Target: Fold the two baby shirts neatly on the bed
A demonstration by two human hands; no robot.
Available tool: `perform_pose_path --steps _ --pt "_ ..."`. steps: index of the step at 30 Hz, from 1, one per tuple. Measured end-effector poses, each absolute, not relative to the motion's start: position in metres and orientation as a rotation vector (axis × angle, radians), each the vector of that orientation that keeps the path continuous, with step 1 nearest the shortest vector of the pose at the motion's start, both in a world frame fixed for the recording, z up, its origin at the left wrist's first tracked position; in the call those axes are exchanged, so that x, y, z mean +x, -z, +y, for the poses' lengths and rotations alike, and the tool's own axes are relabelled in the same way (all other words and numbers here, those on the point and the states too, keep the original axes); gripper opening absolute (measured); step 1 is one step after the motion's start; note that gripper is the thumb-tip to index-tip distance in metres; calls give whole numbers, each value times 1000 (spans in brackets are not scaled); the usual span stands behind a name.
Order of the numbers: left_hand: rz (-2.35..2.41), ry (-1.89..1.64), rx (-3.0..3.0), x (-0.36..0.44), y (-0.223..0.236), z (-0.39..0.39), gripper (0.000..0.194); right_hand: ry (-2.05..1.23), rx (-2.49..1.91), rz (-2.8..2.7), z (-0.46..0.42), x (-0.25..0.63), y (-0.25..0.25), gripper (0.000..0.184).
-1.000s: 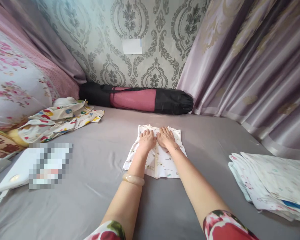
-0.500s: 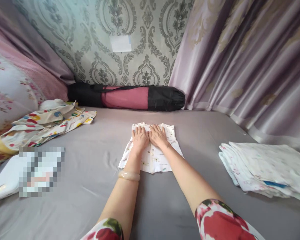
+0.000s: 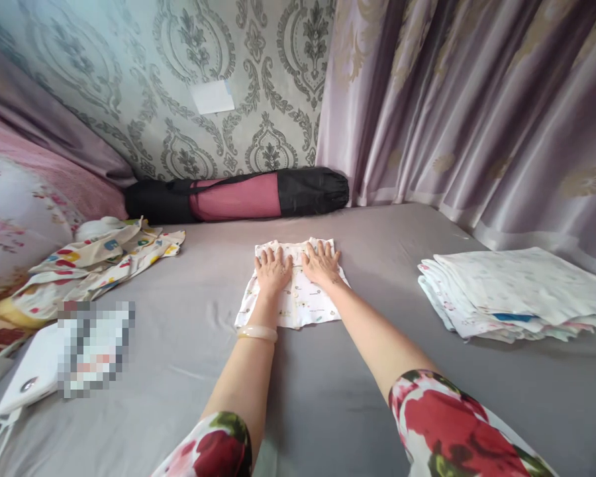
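A small folded white printed garment lies flat on the grey bed sheet. Both of my hands press flat on its far half, fingers spread. My left hand rests on the left part, with a pale bangle on that wrist. A little apart from it, my right hand lies on the right part. Neither hand grips anything.
A stack of folded printed cloths lies at the right. A heap of colourful unfolded clothes sits at the left by a floral pillow. A black and pink rolled bag lies along the wall. Curtains hang at the right. A white device is near left.
My hands have slid slightly apart on the garment. The camera has turned to the right, so the folded stack shows more fully.
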State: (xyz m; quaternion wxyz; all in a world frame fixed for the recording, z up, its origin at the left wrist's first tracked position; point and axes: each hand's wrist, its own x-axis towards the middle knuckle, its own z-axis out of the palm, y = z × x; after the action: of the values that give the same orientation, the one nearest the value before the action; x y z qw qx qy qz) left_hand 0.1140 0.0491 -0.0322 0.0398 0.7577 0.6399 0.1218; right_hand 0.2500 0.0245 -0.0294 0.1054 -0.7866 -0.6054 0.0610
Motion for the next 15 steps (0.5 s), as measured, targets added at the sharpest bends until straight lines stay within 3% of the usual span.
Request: perform_pose_path --steps 6,10,15 --pt "1932 -347 2281 111 33 53 64 -388 -2197 -1763 28 260 14 59" --pt "1831 -373 2195 106 27 61 63 -476 -2185 -1424 17 283 1 55" --pt "1624 -664 1956 77 12 68 59 -602 -2218 -1209 -21 310 2 50"
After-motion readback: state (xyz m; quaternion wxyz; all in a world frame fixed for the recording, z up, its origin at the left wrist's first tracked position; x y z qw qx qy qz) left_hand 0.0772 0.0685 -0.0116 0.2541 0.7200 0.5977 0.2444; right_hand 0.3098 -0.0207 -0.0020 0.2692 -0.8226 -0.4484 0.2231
